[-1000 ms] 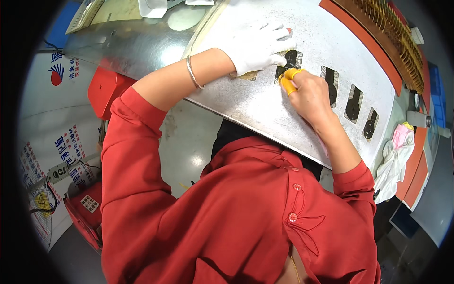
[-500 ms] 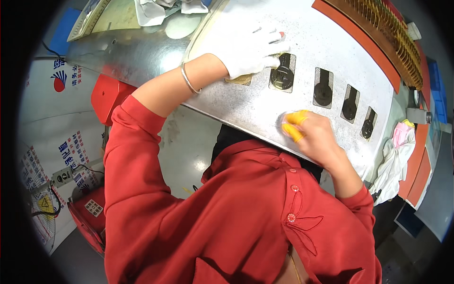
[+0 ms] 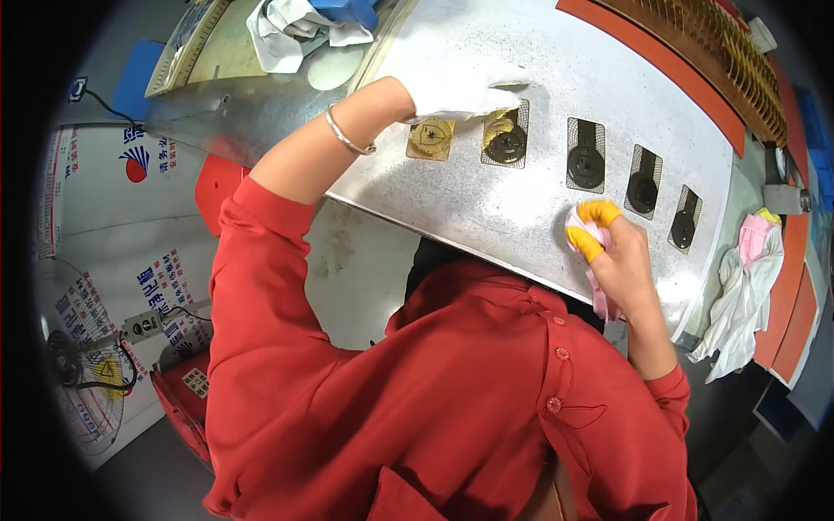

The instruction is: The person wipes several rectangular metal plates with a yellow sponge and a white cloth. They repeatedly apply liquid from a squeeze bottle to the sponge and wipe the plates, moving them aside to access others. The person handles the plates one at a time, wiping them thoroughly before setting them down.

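My left hand [image 3: 460, 91], in a white glove, reaches over the far edge of a thin patterned metal plate [image 3: 506, 143]. Glare washes out its fingers, so whether they grip the plate is unclear. That plate shows gold at its upper left and a dark round shape elsewhere. Beside it, below the glove, lies a gold plate [image 3: 430, 140] with an emblem. My right hand [image 3: 621, 256], with yellow finger covers, is closed around a crumpled pink and white cloth [image 3: 593, 227], whose tail hangs toward the table edge. Three dark-centred mesh plates, the nearest one [image 3: 586, 161] among them, continue the row rightward.
The pale, speckled tabletop [image 3: 434, 187] ends just before my body. An orange strip [image 3: 669, 74] and a brown rack [image 3: 721, 69] with many thin slats border its far right. White cloths [image 3: 291, 30] lie far left; a white glove-like cloth [image 3: 738, 282] hangs at right.
My right hand has moved right, and more of the pink cloth shows. My left hand has shifted slightly away from me, uncovering the gold plate. Gold now shows on the second plate's upper part.
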### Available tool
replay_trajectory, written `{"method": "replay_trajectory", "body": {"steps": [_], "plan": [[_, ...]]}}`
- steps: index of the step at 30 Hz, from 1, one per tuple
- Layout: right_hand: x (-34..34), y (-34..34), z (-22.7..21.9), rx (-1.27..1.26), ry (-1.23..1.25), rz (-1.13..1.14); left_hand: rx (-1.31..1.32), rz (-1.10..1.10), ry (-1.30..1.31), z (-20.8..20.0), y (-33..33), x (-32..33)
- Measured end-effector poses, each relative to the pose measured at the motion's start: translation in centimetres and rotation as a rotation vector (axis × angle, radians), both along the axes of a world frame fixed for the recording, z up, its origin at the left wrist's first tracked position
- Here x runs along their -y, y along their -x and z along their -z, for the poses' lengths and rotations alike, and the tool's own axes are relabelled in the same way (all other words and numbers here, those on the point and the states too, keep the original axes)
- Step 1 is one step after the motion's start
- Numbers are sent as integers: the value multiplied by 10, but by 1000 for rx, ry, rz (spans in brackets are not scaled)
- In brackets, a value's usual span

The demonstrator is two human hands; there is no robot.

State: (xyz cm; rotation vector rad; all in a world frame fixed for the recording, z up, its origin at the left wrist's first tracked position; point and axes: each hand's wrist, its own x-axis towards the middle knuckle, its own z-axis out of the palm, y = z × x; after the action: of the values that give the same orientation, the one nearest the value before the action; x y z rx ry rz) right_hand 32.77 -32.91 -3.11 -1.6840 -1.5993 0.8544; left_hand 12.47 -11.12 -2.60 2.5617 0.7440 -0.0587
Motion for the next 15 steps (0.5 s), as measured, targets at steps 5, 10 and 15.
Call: {"method": "replay_trajectory", "body": {"steps": [5,10,15], "plan": [[-22,1,8,57,-154,-91,-29,-105,146,-11,3,1],[-13,6,18,15,-153,-151,84,26,237,-22,-7,8],[7,5,22,-1,-216,-150,4,10,453,-49,-26,17]]}}
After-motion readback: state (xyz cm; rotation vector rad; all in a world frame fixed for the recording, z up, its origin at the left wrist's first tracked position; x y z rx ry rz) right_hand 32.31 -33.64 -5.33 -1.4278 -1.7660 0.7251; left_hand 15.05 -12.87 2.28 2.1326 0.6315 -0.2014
